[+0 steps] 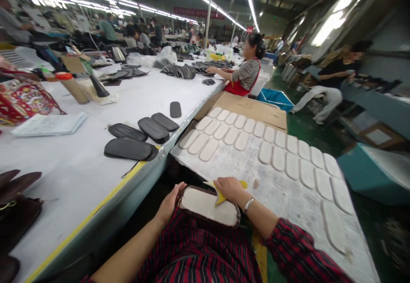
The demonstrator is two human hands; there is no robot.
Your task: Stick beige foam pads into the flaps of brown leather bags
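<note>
An oval piece with a pale flat face (205, 204) and a dark brown raised rim rests over my lap. My left hand (169, 204) grips its left end, with the fingers at the rim. A thin yellow scraper (219, 197) is held in my right hand (232, 190), its lower corner on the pale face. Part of the yellow tool is hidden under the fingers. To the right, several pale oval boards (291, 165) lie in rows on a whitish work board (237, 169).
Dark oval pads (130, 148) are piled near the edge of the white table (80, 180). Dark brown leather pieces (19, 210) lie at far left. A co-worker (245, 71) handles dark pieces ahead. A blue bin (275, 98) and a teal box (368, 176) stand right.
</note>
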